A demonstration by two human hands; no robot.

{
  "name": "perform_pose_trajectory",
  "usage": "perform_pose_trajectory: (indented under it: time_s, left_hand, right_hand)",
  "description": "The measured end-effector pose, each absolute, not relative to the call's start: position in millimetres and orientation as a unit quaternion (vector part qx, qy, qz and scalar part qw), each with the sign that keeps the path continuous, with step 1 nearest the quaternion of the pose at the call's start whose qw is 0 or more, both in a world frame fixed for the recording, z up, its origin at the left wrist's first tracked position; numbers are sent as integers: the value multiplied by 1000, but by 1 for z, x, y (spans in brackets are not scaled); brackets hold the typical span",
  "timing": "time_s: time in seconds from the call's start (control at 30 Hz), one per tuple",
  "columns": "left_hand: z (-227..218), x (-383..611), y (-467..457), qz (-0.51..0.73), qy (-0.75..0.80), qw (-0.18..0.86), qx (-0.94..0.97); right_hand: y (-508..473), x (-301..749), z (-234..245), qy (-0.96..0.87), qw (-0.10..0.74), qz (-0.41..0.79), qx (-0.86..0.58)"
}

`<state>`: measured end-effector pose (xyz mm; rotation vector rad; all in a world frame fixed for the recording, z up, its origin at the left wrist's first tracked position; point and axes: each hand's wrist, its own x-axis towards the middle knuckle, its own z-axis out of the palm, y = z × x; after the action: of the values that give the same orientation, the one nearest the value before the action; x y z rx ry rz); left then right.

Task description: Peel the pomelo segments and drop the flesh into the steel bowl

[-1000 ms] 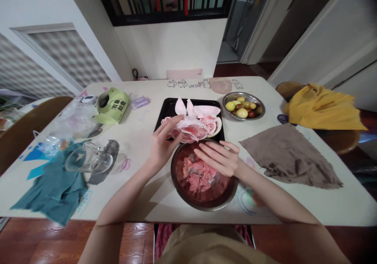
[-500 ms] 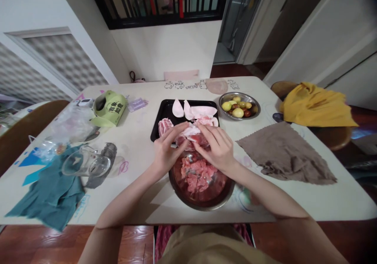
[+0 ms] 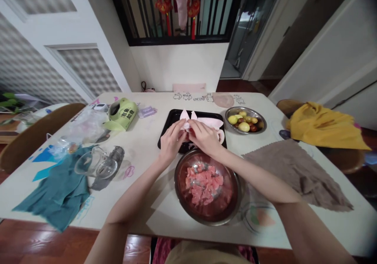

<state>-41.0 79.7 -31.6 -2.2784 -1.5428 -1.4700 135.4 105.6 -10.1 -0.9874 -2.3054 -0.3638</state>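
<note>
My left hand [image 3: 171, 141] and my right hand [image 3: 204, 138] meet over the black tray [image 3: 167, 129] in the middle of the table. Both have their fingers curled on a pale pink slice of meat [image 3: 187, 125] that lies on the pile there; most of the pile is hidden under my hands. Lighter pink pieces [image 3: 209, 121] stick out at the tray's far side. Right in front of me stands a metal bowl [image 3: 180, 198] with red liquid and chopped pink meat [image 3: 204, 182].
A small metal bowl of green and red fruit [image 3: 246, 120] sits right of the tray. A brown cloth [image 3: 297, 172] lies at right, a yellow cloth [image 3: 324, 126] on a chair. At left are a glass jug [image 3: 94, 163], a teal cloth [image 3: 59, 189], plastic bags [image 3: 84, 125] and a green pack [image 3: 123, 113].
Both hands moved away from the bowl's edge to the far part of the tray and closed together on the meat. The view tilted up.
</note>
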Motion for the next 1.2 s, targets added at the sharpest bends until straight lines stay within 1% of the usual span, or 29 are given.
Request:
perform_pose_trajectory:
  time_s: [0.07,0.17,0.33,0.57,0.77,0.87,1.2]
  left_hand:
    - [-41,-45,89,-469,-502,-24,-726]
    - [-53,-50,100,-458,-522,-58,-717]
    - [-64,-52,108,-437,-547,-75,-711]
    - [-67,-52,108,-419,-575,-80,-698]
    - [-72,-50,109,-395,-573,-88,-713]
    - [-74,-48,109,-387,-573,-91,-717]
    - [-83,-51,113,-381,-546,-95,-740]
  right_hand:
    - [116,131,-14,-889,255,-93,-368]
    - [132,125,-19,-911,211,-65,-348]
    - [149,117,-27,-927,178,-55,-325]
    - [153,110,-25,-930,141,-37,-338]
    - [154,114,-27,-929,92,-10,-359]
    - [158,115,-31,-929,85,10,-359]
    - [167,118,-41,-933,110,55,-338]
